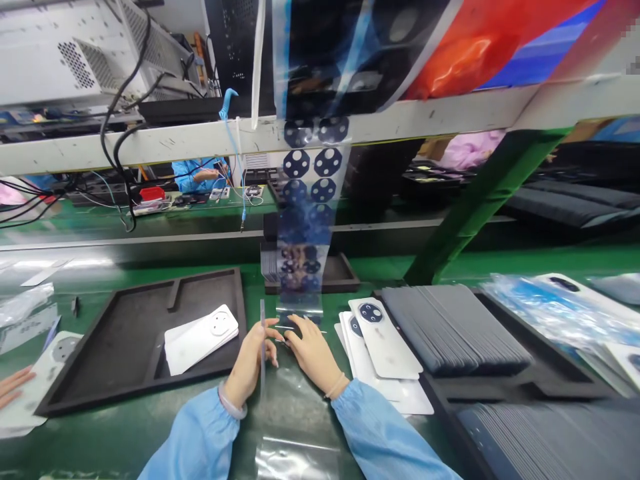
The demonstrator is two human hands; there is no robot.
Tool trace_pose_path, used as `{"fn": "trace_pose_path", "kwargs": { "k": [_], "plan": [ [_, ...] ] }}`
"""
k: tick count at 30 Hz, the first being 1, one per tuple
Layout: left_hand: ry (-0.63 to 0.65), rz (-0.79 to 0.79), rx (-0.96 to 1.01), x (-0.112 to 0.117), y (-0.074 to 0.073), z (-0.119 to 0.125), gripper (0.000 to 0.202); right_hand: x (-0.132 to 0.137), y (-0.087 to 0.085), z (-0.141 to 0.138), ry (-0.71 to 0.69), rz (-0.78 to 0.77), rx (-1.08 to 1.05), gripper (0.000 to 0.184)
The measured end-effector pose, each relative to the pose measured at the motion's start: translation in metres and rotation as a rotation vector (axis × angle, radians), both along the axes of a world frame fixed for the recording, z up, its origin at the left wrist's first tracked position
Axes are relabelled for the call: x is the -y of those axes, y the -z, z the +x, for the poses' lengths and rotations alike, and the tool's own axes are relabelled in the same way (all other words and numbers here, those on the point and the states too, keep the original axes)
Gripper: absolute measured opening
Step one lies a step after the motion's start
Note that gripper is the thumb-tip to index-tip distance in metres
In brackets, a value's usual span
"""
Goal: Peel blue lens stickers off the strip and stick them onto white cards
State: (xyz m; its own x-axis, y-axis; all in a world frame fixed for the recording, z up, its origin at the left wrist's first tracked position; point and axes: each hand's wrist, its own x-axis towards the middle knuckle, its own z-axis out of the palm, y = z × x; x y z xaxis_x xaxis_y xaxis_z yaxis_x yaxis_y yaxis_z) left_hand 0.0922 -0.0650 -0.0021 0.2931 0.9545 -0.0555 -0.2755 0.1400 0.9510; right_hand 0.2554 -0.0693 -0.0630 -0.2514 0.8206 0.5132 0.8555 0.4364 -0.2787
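A long clear film strip (307,200) carrying several round dark blue stickers hangs from the shelf down to the green bench. My left hand (253,363) is closed on a thin tweezer-like tool (262,340) held upright beside the strip's lower end. My right hand (313,350) lies with its fingers stretched onto the strip's bottom edge. Several white phone back covers (385,350) lie fanned just right of my right hand, the top one bearing a dark round sticker. Two white covers (200,339) rest in a black tray (125,347) to my left.
A black tray (453,327) of stacked grey sheets stands at right, with bagged covers (555,310) beyond. Another small black tray (340,273) sits behind the strip. Another person's fingers (13,387) touch a white cover at the left edge. A green post (475,207) slants up at right.
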Motion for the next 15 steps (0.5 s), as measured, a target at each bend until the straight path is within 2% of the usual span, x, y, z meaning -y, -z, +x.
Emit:
{"fn": "trace_pose_path", "kwargs": {
  "k": [3,5,9,12,15],
  "plan": [
    [-0.063,-0.027,-0.022,0.0,0.007,0.003,0.052,0.005,-0.008,-0.002,0.0,-0.057,-0.036,0.015],
    [-0.108,-0.011,-0.057,-0.001,0.009,0.002,0.05,0.009,-0.016,-0.001,-0.045,-0.165,-0.195,0.012],
    [-0.179,-0.046,-0.099,-0.003,0.008,0.003,0.045,0.015,-0.033,0.009,-0.177,-0.432,-0.883,0.013],
    [-0.203,-0.124,-0.139,-0.002,0.008,0.007,0.047,0.016,-0.042,0.016,-0.053,-0.51,-1.365,0.026],
    [-0.158,-0.105,-0.204,0.002,0.011,0.012,0.048,0.017,-0.047,0.016,0.106,-0.429,-1.574,0.035]
  ]
}}
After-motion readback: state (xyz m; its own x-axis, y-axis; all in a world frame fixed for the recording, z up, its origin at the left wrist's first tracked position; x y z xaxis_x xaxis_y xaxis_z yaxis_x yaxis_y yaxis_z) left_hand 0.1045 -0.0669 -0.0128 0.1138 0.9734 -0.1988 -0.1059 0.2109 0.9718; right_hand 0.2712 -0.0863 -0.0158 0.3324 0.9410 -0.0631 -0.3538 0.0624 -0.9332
